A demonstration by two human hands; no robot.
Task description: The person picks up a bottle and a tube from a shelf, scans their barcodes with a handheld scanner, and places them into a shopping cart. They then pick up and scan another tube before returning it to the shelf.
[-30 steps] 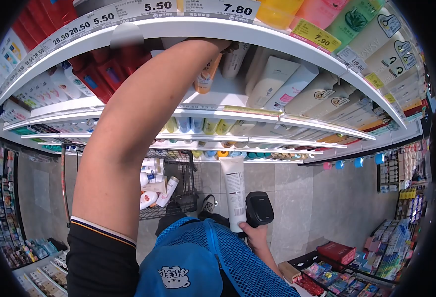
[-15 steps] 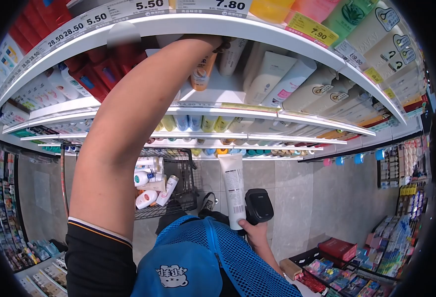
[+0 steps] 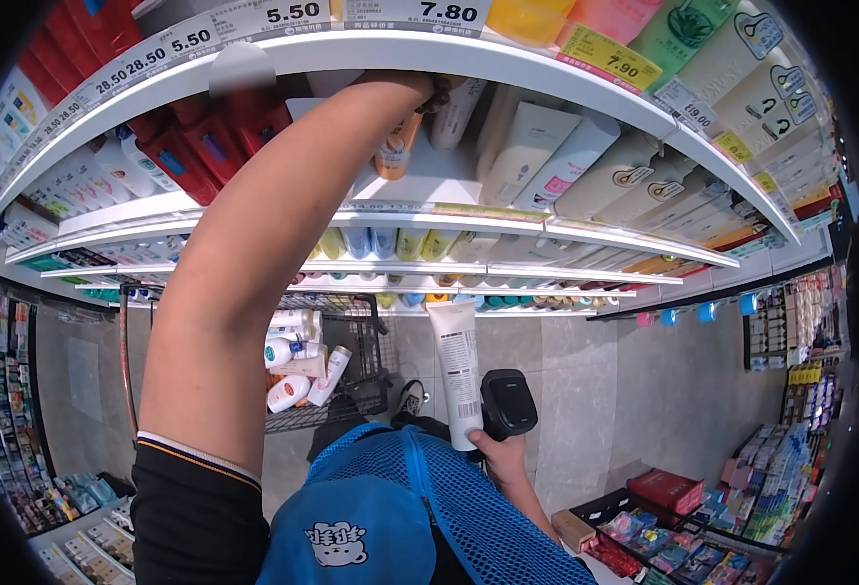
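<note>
The left hand is reaching deep into the shelf by the orange tube; its grip cannot be told. The right hand is pinching a white tube and scanner together. Risk: neighbouring tubes toppling off the front edge, or the white tube slipping

left arm: bare forearm stretched way up and forward, elbow nearly straight, dark sleeve with a thin striped cuff bunched at the upper arm
left hand: up top, mostly hidden, so can't tell if the grip is open or closed
right arm: kept low, bent, close to the body
right hand: fingers curled, grip closed, thumb side up
</note>
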